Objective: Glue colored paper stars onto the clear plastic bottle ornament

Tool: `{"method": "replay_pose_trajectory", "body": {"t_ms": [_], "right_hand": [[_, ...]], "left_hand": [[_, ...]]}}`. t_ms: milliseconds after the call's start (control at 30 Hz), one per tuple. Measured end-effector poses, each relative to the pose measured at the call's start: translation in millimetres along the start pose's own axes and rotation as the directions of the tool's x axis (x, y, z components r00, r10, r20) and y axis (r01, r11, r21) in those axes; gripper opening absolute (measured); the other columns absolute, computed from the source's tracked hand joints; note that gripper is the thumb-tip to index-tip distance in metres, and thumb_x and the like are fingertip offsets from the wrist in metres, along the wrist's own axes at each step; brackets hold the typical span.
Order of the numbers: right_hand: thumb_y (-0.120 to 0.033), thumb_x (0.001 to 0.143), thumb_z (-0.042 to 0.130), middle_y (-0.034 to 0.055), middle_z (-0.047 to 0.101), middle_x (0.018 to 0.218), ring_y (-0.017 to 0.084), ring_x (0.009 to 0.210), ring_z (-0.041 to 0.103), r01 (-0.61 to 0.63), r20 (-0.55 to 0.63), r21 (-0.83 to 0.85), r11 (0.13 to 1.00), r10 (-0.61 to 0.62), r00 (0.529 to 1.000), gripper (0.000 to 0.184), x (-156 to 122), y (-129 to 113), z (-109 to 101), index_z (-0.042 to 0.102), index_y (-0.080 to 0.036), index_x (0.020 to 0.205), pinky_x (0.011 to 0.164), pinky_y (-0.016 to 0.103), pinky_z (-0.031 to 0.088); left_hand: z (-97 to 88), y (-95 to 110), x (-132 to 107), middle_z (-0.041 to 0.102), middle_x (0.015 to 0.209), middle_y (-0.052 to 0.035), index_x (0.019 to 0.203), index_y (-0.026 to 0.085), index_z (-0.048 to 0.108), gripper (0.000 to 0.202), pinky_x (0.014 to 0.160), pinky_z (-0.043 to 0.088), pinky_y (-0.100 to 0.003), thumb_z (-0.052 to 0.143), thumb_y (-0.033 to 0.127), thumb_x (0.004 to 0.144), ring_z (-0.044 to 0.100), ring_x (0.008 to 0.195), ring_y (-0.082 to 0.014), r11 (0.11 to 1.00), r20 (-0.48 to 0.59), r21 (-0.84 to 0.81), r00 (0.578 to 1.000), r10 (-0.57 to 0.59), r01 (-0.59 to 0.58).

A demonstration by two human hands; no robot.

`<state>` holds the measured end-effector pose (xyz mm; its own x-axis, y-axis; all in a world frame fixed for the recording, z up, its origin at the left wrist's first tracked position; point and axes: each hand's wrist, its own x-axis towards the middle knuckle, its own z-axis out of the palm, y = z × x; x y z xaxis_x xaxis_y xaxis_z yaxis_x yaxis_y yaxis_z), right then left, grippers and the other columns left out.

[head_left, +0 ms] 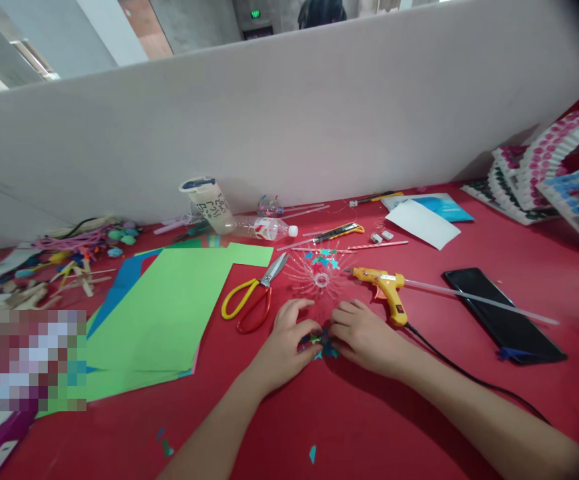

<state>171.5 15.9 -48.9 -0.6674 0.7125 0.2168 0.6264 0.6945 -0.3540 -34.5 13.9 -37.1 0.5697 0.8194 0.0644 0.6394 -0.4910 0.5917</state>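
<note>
My left hand point(292, 337) rests low over a small pile of shiny blue and green paper stars point(319, 353); its thumb and forefinger close round some of them, while another finger reaches forward. From the other side, my right hand point(362, 337) curls its fingers against the same stars, and its fingertips are partly hidden. Just beyond both hands lies a clear plastic flower shape point(321, 280) cut into thin strips, with more stars at its far side. Scissors point(259, 293) with yellow and red handles lie left of it. A yellow glue gun point(387, 287) lies to the right.
Green paper sheets point(169, 307) cover the left side. A plastic bottle point(264, 228), a cup point(207, 203) and a box cutter point(339, 232) lie or stand farther back. A black phone point(504, 317) lies right, under the glue stick point(479, 301). A white partition point(289, 127) borders the table.
</note>
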Motion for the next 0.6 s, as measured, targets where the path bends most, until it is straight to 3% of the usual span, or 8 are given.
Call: {"method": "replay_pose_trajectory", "body": {"t_ms": [100, 233, 433, 600], "right_hand": [[-0.017, 0.084, 0.056, 0.0057, 0.060, 0.080, 0.019, 0.079, 0.048, -0.004, -0.037, 0.026, 1.000, 0.005, 0.999, 0.009, 2.0, 0.6, 0.9, 0.064, -0.016, 0.079, 0.073, 0.033, 0.031], [-0.021, 0.084, 0.058, 0.0038, 0.060, 0.081, 0.018, 0.080, 0.050, -0.057, -0.138, 0.127, 0.990, 0.075, 0.988, 0.007, 2.3, -2.0, -6.5, 0.062, -0.017, 0.081, 0.073, 0.032, 0.033], [-0.022, 0.085, 0.059, 0.0016, 0.060, 0.079, 0.014, 0.077, 0.055, -0.105, -0.258, 0.304, 0.947, 0.188, 0.948, 0.008, -0.7, -9.5, -10.9, 0.062, -0.018, 0.079, 0.071, 0.027, 0.040], [-0.019, 0.086, 0.056, 0.0005, 0.057, 0.075, 0.012, 0.072, 0.055, -0.123, -0.298, 0.372, 0.920, 0.243, 0.923, 0.011, -0.3, -10.9, -11.9, 0.060, -0.017, 0.077, 0.067, 0.024, 0.042]], "left_hand": [[1.9, -1.9, 1.9, 0.042, 0.130, -0.0089, 0.093, 0.021, 0.062, 0.012, 0.106, 0.028, -0.038, 0.058, 0.024, 0.082, 0.034, 0.127, -0.0238, 0.999, -0.052, -0.034, 0.999, 0.006, -0.008], [3.1, 3.7, 5.0, 0.052, 0.105, -0.0073, 0.092, 0.019, 0.062, 0.012, 0.094, 0.038, -0.033, 0.057, 0.025, 0.083, 0.048, 0.105, -0.0197, 0.992, -0.162, -0.127, 0.987, -0.019, -0.002], [7.7, 20.8, 7.9, 0.056, 0.083, -0.0030, 0.081, 0.017, 0.061, 0.006, 0.075, 0.041, -0.027, 0.055, 0.018, 0.082, 0.053, 0.083, -0.0165, 0.932, -0.172, -0.353, 0.974, -0.148, 0.079], [9.1, 25.9, 11.6, 0.057, 0.078, -0.0032, 0.075, 0.015, 0.063, 0.006, 0.068, 0.040, -0.026, 0.059, 0.019, 0.076, 0.053, 0.075, -0.0165, 0.811, -0.129, -0.563, 0.951, -0.280, 0.162]]}}
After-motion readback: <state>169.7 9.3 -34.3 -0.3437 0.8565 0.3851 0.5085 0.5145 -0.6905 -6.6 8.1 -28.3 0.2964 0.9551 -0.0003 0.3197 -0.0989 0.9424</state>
